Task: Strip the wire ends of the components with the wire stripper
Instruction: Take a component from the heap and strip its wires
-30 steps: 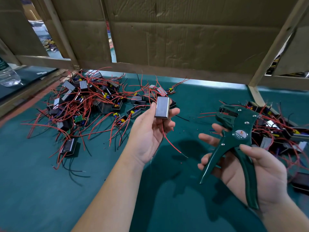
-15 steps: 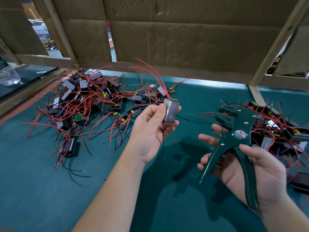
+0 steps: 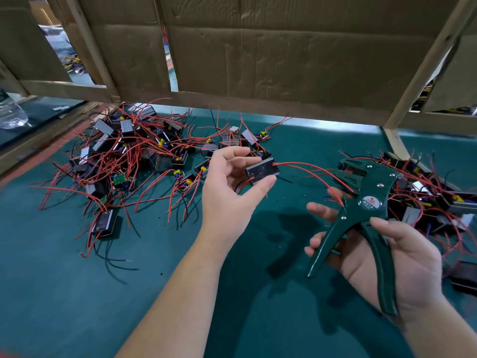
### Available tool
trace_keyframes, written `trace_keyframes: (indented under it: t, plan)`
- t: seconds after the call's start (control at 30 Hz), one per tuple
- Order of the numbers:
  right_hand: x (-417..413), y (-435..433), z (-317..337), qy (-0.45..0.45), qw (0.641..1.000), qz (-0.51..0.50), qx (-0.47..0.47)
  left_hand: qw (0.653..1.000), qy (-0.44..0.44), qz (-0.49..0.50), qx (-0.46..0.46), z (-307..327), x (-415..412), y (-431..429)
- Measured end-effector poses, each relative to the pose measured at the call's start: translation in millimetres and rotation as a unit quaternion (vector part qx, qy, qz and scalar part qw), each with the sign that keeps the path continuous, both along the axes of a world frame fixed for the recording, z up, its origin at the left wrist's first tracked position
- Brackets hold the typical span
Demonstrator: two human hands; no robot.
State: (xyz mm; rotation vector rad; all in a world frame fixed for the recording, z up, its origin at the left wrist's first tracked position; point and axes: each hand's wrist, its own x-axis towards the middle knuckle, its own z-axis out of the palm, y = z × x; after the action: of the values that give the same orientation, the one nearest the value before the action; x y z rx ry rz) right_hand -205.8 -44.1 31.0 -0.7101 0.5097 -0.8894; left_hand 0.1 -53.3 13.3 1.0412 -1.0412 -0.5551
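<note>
Pinching boxy component (image 3: 262, 171); stripper (image 3: 374, 189) perhaps plastic-coated

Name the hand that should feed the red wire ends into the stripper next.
Left. The left hand pinches the component, whose red wires reach toward the wire stripper; the right hand is occupied gripping its handles.

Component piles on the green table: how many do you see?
2: the left pile lies left of and beyond the left hand; the right pile lies behind the wire stripper, partly out of frame.
</note>
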Motion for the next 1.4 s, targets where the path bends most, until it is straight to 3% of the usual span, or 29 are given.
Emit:
trace_keyframes:
  t: [0.4,0.57,0.7,0.83,0.97,1.1,1.27,1.4]
  plan:
    - [1.0,-0.3,-1.0,0.009,1.0,-0.002,-0.004,0.978,0.198,-0.051,0.029,5.2,4.0,-3.4]
    - [0.8,-0.3,-0.3,0.013,1.0,-0.005,-0.01,0.893,0.423,-0.146,0.05,4.3,7.2,-8.1]
    - [0.3,-0.5,-0.5,0.011,1.0,-0.007,-0.011,0.85,0.493,-0.178,0.049,4.6,15.8,-8.7]
    - [0.5,-1.1,-1.7,0.007,1.0,-0.004,-0.007,0.865,0.474,-0.144,0.083,5.2,22.0,-8.7]
    - [1.5,-1.7,-2.7,0.009,1.0,-0.005,-0.011,0.908,0.388,-0.049,0.15,1.9,26.0,-10.2]
    - [0.4,-2.6,-3.9,0.006,1.0,-0.001,-0.009,0.942,0.294,-0.033,0.159,-2.8,23.9,-9.8]
    - [-0.9,-2.7,-5.0,0.002,1.0,0.0,-0.002,0.959,0.193,-0.103,0.179,-4.8,20.0,-8.6]
    - [-0.8,-2.4,-3.9,0.002,1.0,-0.007,-0.003,0.938,0.23,-0.16,0.202,-3.0,15.2,-6.0]
